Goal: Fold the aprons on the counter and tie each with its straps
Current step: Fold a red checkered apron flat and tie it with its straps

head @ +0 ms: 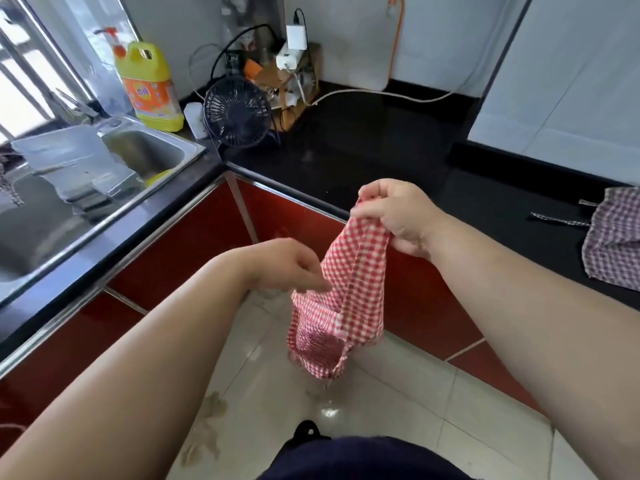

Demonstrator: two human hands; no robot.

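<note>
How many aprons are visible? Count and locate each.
2. The red checked apron hangs from the right hand, left hand pinching it; the purple checked apron lies on the counter, partly cut off at right.

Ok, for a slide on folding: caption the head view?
Left hand and right hand hold a red apron above the floor; a purple apron lies on the counter.
</note>
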